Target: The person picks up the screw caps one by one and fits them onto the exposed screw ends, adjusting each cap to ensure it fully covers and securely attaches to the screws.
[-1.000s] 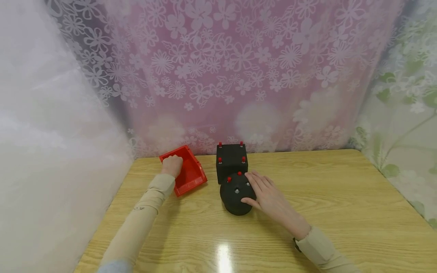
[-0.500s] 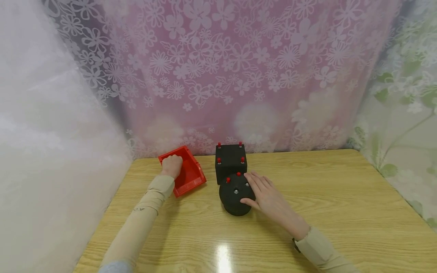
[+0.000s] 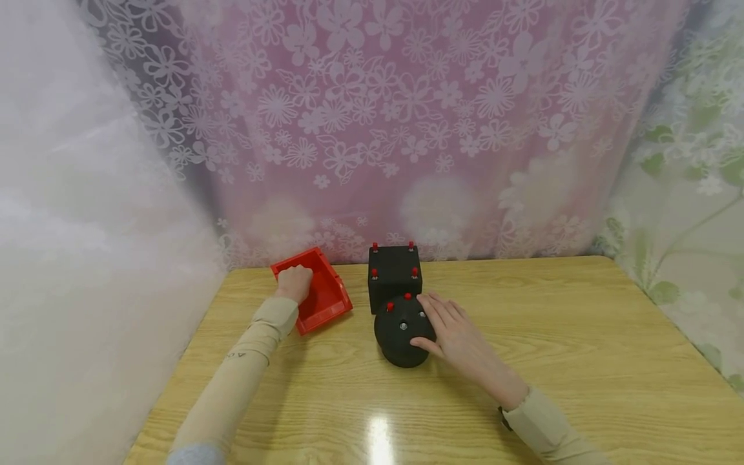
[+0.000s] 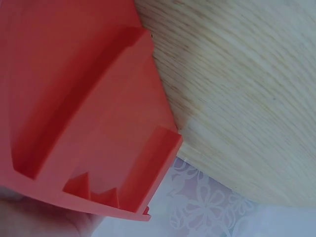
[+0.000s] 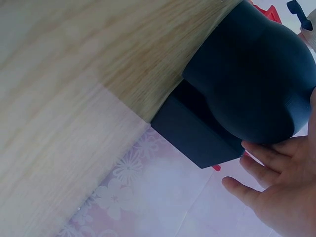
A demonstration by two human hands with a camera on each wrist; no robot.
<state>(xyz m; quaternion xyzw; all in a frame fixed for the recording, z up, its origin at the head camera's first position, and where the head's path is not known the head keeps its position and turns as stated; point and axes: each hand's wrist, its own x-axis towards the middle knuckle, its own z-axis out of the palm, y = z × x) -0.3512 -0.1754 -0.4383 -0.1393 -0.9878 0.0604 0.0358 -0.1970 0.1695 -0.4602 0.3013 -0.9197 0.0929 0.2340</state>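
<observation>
In the head view a red plastic bin [image 3: 323, 303] sits at the left back of the table. My left hand [image 3: 294, 283] reaches over its left side, knuckles up. The fingers are hidden below the rim, and what they hold cannot be seen. The left wrist view shows the bin's ridged outer wall [image 4: 113, 113], with part of the left hand [image 4: 44, 217] behind its edge. My right hand [image 3: 456, 336] rests on a round black block [image 3: 401, 342], fingers extended along its right side, thumb on top. Red caps cover two of the block's posts; other metal posts are bare.
Behind the round block, touching or almost touching it, stands a square black block [image 3: 395, 261] with a red-capped post at each corner. The wooden table [image 3: 581, 336] ends at a pink flowered curtain [image 3: 407, 129]. Pale sheets hang at both sides.
</observation>
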